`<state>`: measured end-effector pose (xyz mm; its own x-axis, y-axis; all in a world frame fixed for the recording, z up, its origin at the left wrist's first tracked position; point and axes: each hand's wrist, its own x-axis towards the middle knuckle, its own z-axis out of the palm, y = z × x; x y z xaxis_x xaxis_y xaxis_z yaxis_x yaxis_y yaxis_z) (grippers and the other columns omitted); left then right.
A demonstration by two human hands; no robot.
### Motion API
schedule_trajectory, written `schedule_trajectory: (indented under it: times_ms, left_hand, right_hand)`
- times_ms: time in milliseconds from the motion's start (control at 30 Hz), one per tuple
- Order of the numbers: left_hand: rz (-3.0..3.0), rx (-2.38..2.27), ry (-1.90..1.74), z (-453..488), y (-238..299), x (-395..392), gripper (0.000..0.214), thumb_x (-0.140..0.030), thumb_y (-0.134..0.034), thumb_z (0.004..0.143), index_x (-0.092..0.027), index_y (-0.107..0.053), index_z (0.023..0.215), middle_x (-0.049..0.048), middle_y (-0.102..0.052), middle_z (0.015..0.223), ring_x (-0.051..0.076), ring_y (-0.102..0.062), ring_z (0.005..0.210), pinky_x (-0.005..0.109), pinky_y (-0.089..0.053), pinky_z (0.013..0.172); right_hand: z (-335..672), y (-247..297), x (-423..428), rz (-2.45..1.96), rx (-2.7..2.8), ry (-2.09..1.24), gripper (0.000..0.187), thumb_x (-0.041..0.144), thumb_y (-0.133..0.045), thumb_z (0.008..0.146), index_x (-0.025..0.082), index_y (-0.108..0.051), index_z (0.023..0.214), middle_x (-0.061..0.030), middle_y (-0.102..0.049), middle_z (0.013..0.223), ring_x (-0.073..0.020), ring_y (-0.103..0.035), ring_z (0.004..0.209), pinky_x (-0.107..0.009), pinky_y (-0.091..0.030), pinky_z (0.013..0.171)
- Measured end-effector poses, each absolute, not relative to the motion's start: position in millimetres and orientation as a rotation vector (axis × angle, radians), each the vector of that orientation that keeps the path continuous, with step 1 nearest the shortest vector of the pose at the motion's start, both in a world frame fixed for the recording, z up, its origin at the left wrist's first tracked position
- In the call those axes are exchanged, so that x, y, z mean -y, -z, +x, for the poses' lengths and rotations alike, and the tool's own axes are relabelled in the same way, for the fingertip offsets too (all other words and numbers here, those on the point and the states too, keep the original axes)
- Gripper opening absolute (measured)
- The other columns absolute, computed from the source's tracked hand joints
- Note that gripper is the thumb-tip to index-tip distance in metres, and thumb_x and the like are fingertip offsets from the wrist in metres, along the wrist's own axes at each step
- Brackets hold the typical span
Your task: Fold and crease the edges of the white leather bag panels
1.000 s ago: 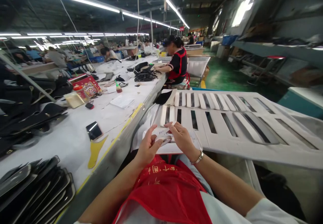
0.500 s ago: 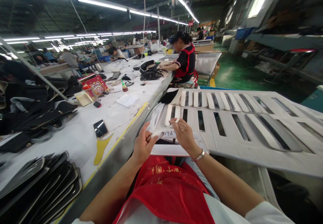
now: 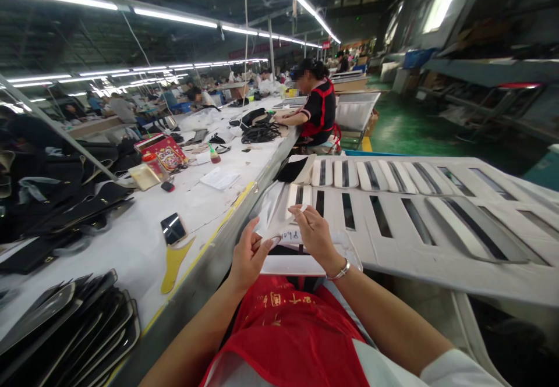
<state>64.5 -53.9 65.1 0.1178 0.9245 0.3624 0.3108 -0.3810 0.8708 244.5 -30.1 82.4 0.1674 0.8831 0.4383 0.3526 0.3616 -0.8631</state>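
Note:
My left hand [image 3: 250, 256] is closed in a pinch on a small pale strip [image 3: 274, 239], its exact kind unclear. Across from it, my right hand [image 3: 315, 237] pinches a small white piece [image 3: 304, 207] between thumb and fingertips. Both hands hover over a white panel with black handwriting [image 3: 290, 235], just above my lap. Beyond my right fingers, a cream padded piece with a dark central strip [image 3: 299, 194] lies at the near left end of the slotted board.
The pale board [image 3: 454, 270] at right carries rows of cream pieces and dark slots. On the left worktable [image 3: 144, 241] lie a phone [image 3: 173, 228], a yellow curved template [image 3: 174, 266] and stacked black panels [image 3: 82, 329]. A co-worker [image 3: 318, 105] sits farther along.
The strip in my left hand has tilted and shows less of its white side. Both hands sit slightly lower, and the view has shifted a little.

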Motion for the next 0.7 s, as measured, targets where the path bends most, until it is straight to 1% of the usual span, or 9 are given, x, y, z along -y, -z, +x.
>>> schedule_trajectory:
  times_ms: [100,200,267,467,567,700]
  left_hand:
    - [1.867,-1.255,-1.264,65,-63,51,0.057,-0.037,-0.059,0.084,-0.017,-0.040,0.133,-0.0061,-0.043,0.065,0.009,-0.041,0.056,0.021,-0.036,0.056]
    - [1.977,-1.243,-1.322,66,-62,51,0.053,-0.034,-0.058,0.085,-0.018,-0.042,0.132,-0.0036,-0.051,0.070,0.010,-0.048,0.061,0.023,-0.041,0.063]
    - [2.000,-1.221,-1.378,67,-62,53,0.051,-0.031,-0.057,0.086,-0.018,-0.042,0.132,-0.0035,-0.051,0.070,0.010,-0.049,0.062,0.023,-0.042,0.065]
    - [1.778,-1.202,-1.510,71,-66,60,0.051,-0.035,-0.058,0.085,-0.017,-0.042,0.130,-0.0037,-0.050,0.069,0.009,-0.045,0.056,0.021,-0.040,0.057]
    - [1.694,-1.209,-1.580,74,-67,59,0.052,-0.037,-0.058,0.085,-0.018,-0.040,0.129,-0.0034,-0.048,0.070,0.009,-0.044,0.056,0.021,-0.040,0.056]
    - [1.631,-1.188,-1.664,76,-70,57,0.049,-0.038,-0.057,0.085,-0.020,-0.040,0.128,-0.0024,-0.049,0.072,0.010,-0.045,0.057,0.023,-0.041,0.056]
  right_hand:
    - [246,-87,27,-1.196,1.418,-0.510,0.038,0.044,-0.043,0.092,0.020,-0.071,0.083,-0.0052,-0.064,0.104,-0.0153,-0.059,0.094,-0.026,-0.042,0.085]
    - [247,-78,22,-1.241,1.394,-0.559,0.037,0.042,-0.043,0.092,0.020,-0.071,0.081,-0.0050,-0.064,0.101,-0.0157,-0.060,0.094,-0.027,-0.042,0.085]
    - [245,-68,20,-1.268,1.382,-0.622,0.037,0.041,-0.043,0.091,0.019,-0.071,0.084,-0.0050,-0.065,0.097,-0.0160,-0.060,0.093,-0.027,-0.042,0.084]
    - [230,-59,28,-1.258,1.292,-0.805,0.036,0.042,-0.044,0.088,0.019,-0.071,0.086,-0.0037,-0.065,0.091,-0.0159,-0.059,0.085,-0.028,-0.042,0.082]
    - [221,-64,31,-1.241,1.209,-0.881,0.035,0.045,-0.046,0.085,0.019,-0.069,0.082,-0.0031,-0.064,0.090,-0.0164,-0.057,0.084,-0.029,-0.042,0.081]
    - [208,-68,31,-1.169,1.131,-1.033,0.037,0.051,-0.048,0.081,0.019,-0.065,0.073,-0.0037,-0.062,0.087,-0.0173,-0.055,0.086,-0.030,-0.042,0.085]
